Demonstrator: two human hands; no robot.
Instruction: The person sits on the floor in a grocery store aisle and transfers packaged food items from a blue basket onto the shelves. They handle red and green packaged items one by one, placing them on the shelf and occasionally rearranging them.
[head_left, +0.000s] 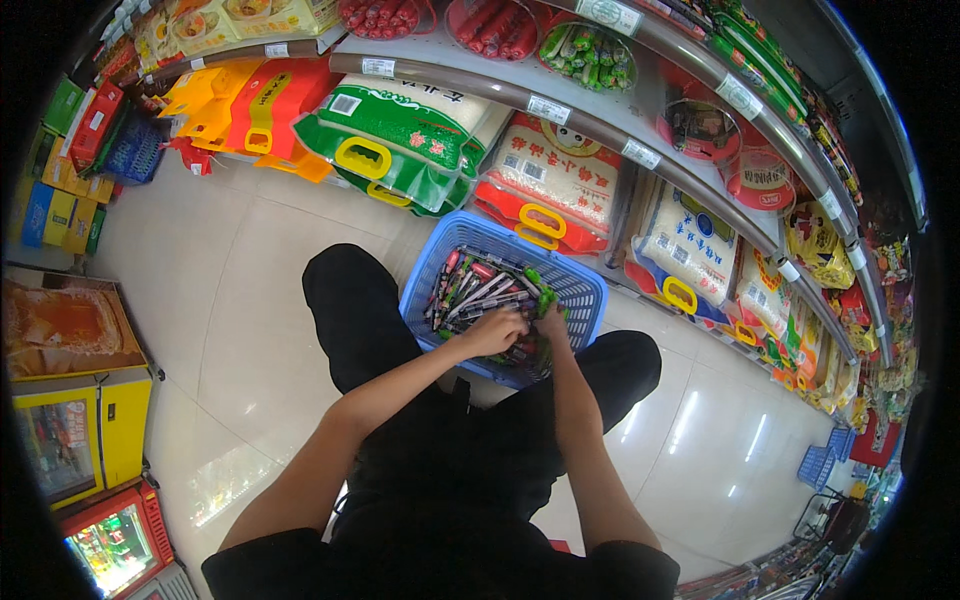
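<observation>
Between my knees stands a blue plastic shopping basket (420, 279) holding a heap of slim wrapped sticks (480, 289) that look like packaged sausages, in dark, silvery, red and green film. My left hand (496, 332) reaches over the heap from the near side, its fingers curled down; what lies under them is hidden. Close beside it, at the basket's right part, my right hand (552, 322) grips some green-wrapped sticks (545, 294). Both hands nearly touch each other, and blur hides the fingertips.
Bagged rice with handles, including a green bag (390, 139) and a red-and-white bag (555, 176), lines the bottom shelf beyond the basket. Above, a shelf (465, 82) bears round tubs of wrapped sausages (589, 56). Yellow and red display cabinets (124, 427) stand left. Blue baskets (817, 465) sit far right.
</observation>
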